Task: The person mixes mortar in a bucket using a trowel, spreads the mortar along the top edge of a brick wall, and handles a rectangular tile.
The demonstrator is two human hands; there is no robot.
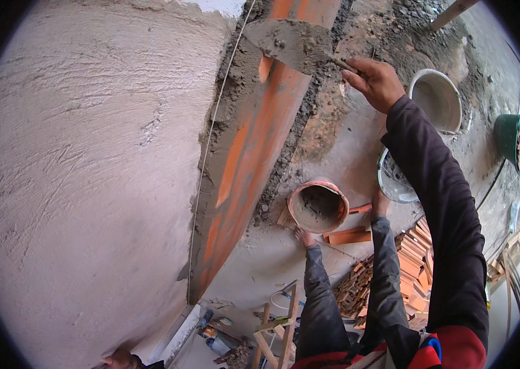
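Observation:
My right hand (375, 83) is closed round the handle of a trowel (290, 46), at the upper middle. Its grey, mortar-covered blade lies over a long orange clay surface (241, 160) smeared with wet mortar. A taut string (215, 117) runs along the left edge of that surface, beside a rough plastered wall (94, 135). At the lower left, my left hand (121, 358) is near the foot of the wall; most of it is cut off and its fingers barely show. An orange-rimmed bucket (318, 208) with grey mortar in it stands below the trowel.
Two grey-clad legs (324, 295) reach toward the mortar bucket. Right of it are a whitish tub (437, 101), another round container (395, 178) and a green bucket of broken pieces (514, 142). Stacked orange bricks (416, 264) and a wooden frame (284, 326) lie lower down.

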